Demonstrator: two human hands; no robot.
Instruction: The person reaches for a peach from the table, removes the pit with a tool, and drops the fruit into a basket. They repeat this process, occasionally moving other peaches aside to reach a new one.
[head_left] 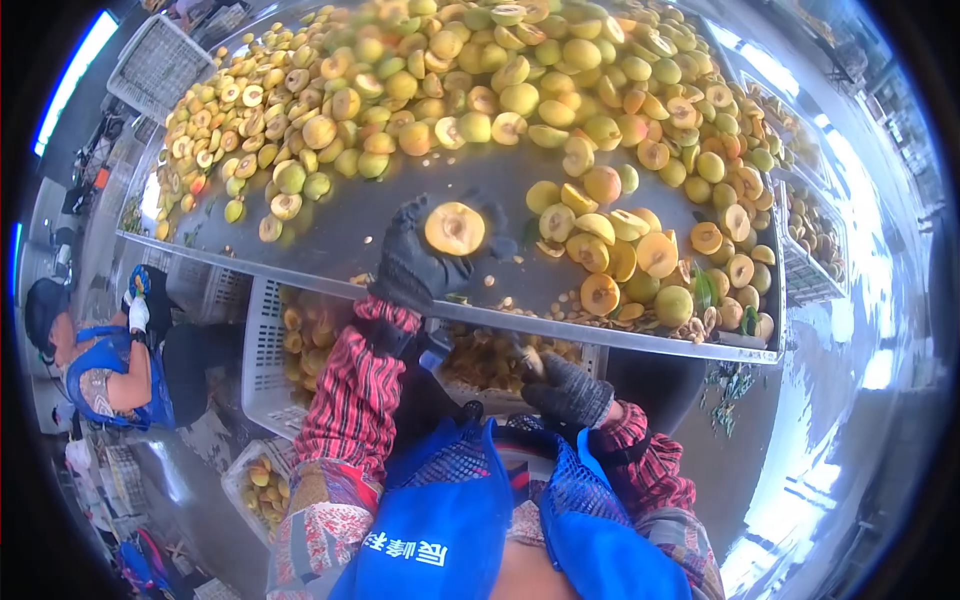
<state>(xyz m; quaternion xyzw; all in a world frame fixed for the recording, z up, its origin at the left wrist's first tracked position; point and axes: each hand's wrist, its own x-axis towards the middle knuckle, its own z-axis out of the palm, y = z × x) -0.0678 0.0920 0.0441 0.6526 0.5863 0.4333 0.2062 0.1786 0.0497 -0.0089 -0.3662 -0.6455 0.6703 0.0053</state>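
My left hand, in a dark glove, is closed around a halved yellow peach just over the metal table. The cut face points up and shows a brownish hollow in the middle. Lower down, close to my body, my gloved right hand is closed on a short tool with a pale part sticking out. Its exact kind is not clear. Near my right side of the table lies a small heap of cut peach halves, with whole fruit among them.
Many whole and halved peaches cover the far part of the metal table. Below its front edge stands a white crate with fruit pieces. Another crate holds fruit at right. A person in a blue apron is at left.
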